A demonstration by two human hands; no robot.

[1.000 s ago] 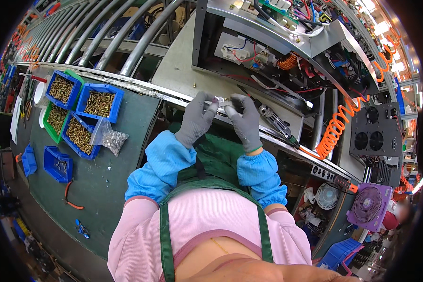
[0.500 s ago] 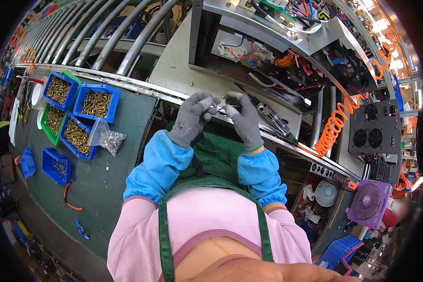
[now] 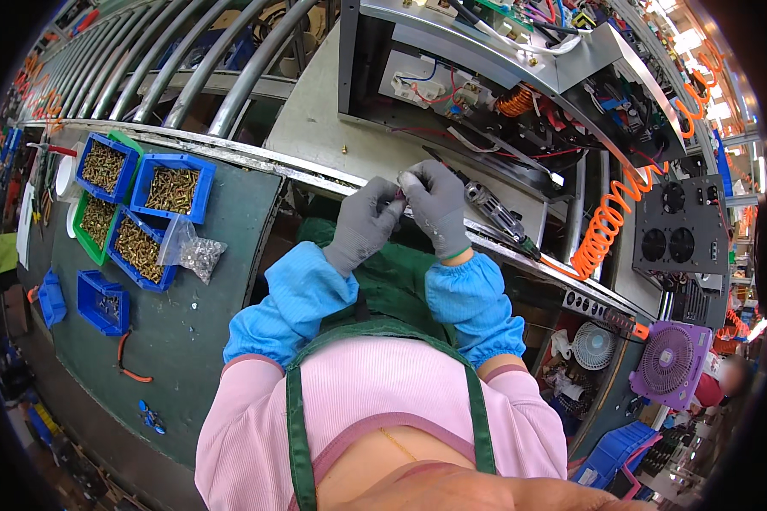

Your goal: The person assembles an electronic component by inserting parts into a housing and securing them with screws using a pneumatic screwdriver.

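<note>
My left hand [image 3: 363, 225] and my right hand [image 3: 437, 208], both in grey gloves, meet fingertip to fingertip over the bench's front rail. Their fingers are pinched together around something small, mostly hidden; only a speck of it shows between the tips. Just right of my right hand, a pneumatic screwdriver [image 3: 494, 211] lies on the bench edge, joined to an orange coiled hose [image 3: 603, 223]. A single brass screw [image 3: 344, 149] stands on the pale bench surface beyond my left hand. Past my hands sits an open metal chassis [image 3: 452, 94] with wires and circuit boards inside.
To the left, blue bins [image 3: 175, 186] and a green bin [image 3: 92, 218] hold brass screws on a green tabletop [image 3: 204, 341]. Beside them lie a plastic bag [image 3: 194, 249] of small parts and pliers [image 3: 124, 361]. Metal rollers [image 3: 230, 102] lie beyond; a purple fan [image 3: 669, 366] stands right.
My hands have come closer together and their fingertips now meet. My right hand has moved left and turned inward, while my left hand has shifted slightly right.
</note>
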